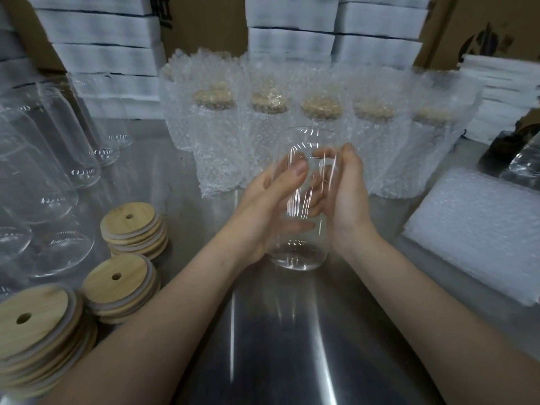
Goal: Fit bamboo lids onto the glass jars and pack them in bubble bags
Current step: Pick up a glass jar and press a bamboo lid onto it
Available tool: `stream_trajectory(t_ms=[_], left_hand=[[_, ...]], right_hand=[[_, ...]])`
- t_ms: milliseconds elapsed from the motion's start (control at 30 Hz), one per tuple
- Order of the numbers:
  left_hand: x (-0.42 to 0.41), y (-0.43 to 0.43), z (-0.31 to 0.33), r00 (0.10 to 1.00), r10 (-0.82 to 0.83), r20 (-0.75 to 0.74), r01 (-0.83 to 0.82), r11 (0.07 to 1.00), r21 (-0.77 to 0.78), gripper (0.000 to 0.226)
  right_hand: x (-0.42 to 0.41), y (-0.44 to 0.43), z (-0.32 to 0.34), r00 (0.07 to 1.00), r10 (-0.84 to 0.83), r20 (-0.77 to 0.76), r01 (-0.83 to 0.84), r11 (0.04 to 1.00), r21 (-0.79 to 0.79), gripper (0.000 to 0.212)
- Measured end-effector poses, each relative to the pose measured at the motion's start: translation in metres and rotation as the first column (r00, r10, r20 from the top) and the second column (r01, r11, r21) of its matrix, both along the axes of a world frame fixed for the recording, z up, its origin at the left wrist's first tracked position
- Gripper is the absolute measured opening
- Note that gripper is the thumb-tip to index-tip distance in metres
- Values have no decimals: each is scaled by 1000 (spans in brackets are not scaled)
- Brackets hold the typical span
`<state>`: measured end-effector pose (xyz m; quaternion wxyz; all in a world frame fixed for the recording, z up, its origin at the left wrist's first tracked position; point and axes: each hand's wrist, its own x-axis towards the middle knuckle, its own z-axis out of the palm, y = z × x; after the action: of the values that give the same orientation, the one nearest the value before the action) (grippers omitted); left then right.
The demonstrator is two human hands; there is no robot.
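Observation:
A clear glass jar [301, 252] without a lid stands upright over the steel table, held between both hands. My left hand [263, 206] wraps its left side, thumb lying across the front. My right hand [347, 194] cups the right side, fingers curled behind the glass. Three stacks of bamboo lids [133, 229] with centre holes lie at the lower left. Behind the jar stands a row of several lidded jars in bubble bags [268, 135]. Flat bubble bags [473, 229] are piled at the right.
Several bare glass jars [43, 171] lie and stand at the left. White foam boxes [99, 39] and cardboard cartons are stacked along the back. More white foam sheets [502, 92] sit at the far right. The steel table [292, 346] extends toward me.

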<state>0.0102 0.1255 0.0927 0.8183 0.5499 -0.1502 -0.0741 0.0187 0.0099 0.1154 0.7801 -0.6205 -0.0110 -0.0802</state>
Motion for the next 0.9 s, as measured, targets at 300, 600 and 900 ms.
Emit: stream_trajectory(t_ms=[300,600,900], left_hand=[[-5,-6,9,998,-38,-46,30,985,-169,76],[1,3,14,984,167,-65,-176,969,-173,71],[3,2,12,945,327,3,-325,940,-104,36]], right_hand=[[0,4,-1,976,213,41,-215,933,288,55],[-8,12,3,942,335,10,-335,942,10,53],[-8,9,2,957,289,-16,-289,952,-103,42]])
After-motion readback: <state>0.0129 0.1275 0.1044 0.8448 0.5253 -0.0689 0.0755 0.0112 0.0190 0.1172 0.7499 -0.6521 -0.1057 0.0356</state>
